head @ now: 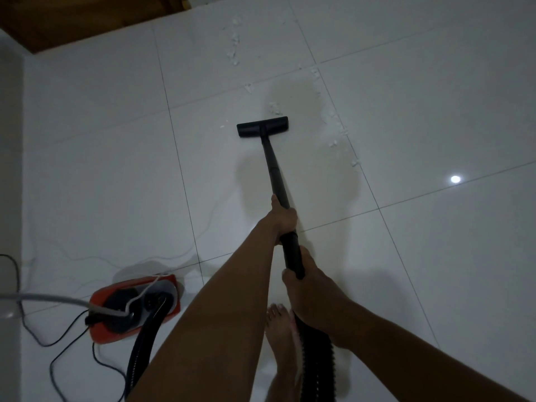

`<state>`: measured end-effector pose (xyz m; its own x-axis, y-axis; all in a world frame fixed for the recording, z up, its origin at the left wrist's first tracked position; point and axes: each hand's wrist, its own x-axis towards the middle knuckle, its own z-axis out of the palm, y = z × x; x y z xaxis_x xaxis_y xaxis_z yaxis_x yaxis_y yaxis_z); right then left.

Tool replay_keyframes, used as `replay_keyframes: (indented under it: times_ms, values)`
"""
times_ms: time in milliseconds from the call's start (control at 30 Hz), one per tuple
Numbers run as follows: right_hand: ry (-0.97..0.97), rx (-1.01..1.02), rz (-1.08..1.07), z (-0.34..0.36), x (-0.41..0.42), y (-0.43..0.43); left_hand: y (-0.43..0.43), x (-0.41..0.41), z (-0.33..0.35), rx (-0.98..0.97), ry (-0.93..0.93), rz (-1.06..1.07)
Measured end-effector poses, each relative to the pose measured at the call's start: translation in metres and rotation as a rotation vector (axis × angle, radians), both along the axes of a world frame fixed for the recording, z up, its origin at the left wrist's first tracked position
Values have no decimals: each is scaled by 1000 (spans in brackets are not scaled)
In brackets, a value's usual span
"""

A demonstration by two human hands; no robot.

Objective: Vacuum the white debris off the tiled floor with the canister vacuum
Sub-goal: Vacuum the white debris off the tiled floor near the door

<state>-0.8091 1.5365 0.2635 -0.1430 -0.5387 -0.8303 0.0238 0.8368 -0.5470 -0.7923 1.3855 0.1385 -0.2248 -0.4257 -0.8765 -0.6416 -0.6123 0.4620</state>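
Observation:
My left hand (282, 217) grips the black vacuum wand (274, 172) partway up. Lower down, my right hand (310, 291) holds the wand's thick end where the ribbed hose (316, 355) joins. The flat black floor head (262, 126) rests on the white tiled floor (420, 126). White debris (274, 108) lies just beyond the head's right end. More debris (338, 132) trails down a grout line to the right, and another streak of debris (234, 43) lies farther off. The red and black canister (136, 306) sits on the floor at the lower left.
A black power cord (58, 355) loops on the floor around the canister, and a thin white cable (162, 256) runs beyond it. My bare foot (280, 332) stands under the wand. A wooden door edge (87, 15) fills the top left, and a white wall (10, 169) borders the left.

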Motion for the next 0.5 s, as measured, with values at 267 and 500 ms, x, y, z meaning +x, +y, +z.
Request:
replay_keyframes:
  times_ms: [267, 500]
  values:
    - [22, 6, 56, 12, -8, 1, 4, -4, 13, 33, -6, -1]
    - [9, 76, 96, 36, -24, -5, 3, -15, 36, 56, 3, -1]
